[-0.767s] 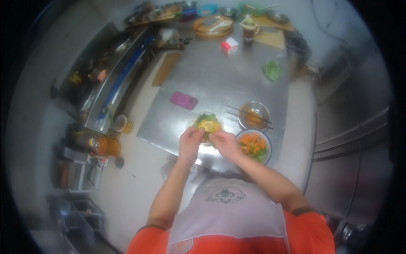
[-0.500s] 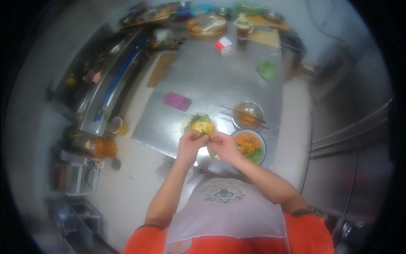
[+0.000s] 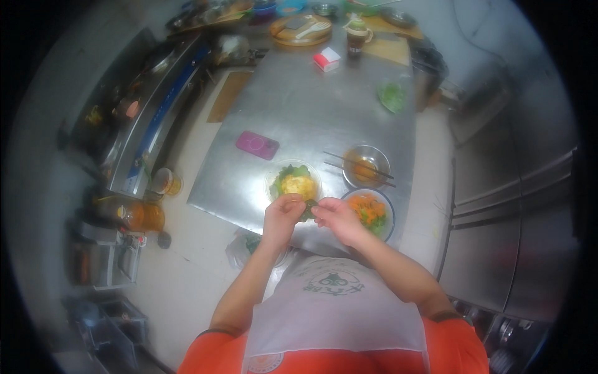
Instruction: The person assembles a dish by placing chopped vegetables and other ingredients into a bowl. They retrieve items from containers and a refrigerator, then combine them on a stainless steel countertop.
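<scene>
My left hand (image 3: 281, 215) and my right hand (image 3: 336, 219) meet over the near edge of a steel table (image 3: 311, 106), both pinching a green leaf (image 3: 308, 209) between the fingertips. Just beyond them stands a clear bowl (image 3: 294, 182) with green leaves and a yellow mound in it. To the right of my right hand lies a plate (image 3: 370, 210) of orange and green vegetable pieces.
A metal bowl (image 3: 366, 167) of orange liquid has chopsticks across it. A pink phone (image 3: 256, 144) lies left of the bowls. Farther off are a green-filled bowl (image 3: 392, 97), a small red-and-white box (image 3: 326, 59) and a round wooden board (image 3: 300, 28). Bottles (image 3: 144, 215) stand on the floor left.
Both hands have drawn back a little from the clear bowl toward my body, with a green leaf now held between them.
</scene>
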Demonstrator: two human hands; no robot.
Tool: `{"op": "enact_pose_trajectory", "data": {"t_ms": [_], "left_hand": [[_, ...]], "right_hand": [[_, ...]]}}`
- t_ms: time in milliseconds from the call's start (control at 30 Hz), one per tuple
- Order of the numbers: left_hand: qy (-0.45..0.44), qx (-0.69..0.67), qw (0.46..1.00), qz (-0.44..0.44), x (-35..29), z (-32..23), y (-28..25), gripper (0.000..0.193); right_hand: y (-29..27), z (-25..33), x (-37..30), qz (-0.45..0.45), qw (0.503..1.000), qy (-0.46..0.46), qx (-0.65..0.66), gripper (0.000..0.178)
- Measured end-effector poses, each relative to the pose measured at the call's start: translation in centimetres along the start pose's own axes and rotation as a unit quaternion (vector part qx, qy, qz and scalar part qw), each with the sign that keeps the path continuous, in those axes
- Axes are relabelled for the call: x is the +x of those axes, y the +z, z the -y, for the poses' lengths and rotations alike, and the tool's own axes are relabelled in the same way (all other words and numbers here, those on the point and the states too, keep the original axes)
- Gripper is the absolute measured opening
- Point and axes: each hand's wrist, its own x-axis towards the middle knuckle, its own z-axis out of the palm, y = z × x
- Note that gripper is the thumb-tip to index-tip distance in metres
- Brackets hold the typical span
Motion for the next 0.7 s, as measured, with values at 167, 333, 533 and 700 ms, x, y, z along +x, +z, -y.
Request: {"op": "enact_pose_trajectory", "data": {"t_ms": [167,333,533,700], "left_hand": [[0.032,0.069,0.996,0.036,0.2,-0.5,-1.4,0.033],[0.079,0.132,0.984,0.085,1.0,-1.6,-4.1,0.048],[0.052,0.097,0.988,0.106,4.8,-4.4,-6.7,0.057],[0.107,0.363,0.917,0.128,12.0,-2.4,-7.6,0.051]], "right_hand": [[1.0,0.6,0.8,0.009,0.999,0.046,-0.002,0.014],[3.0,1.6,2.8,0.061,0.994,0.051,-0.079,0.014],[4.8,0.1,8.3,0.029,0.999,-0.021,-0.020,0.016],[4.3,-1.1,12.0,-0.103,0.987,0.034,-0.118,0.020]]}}
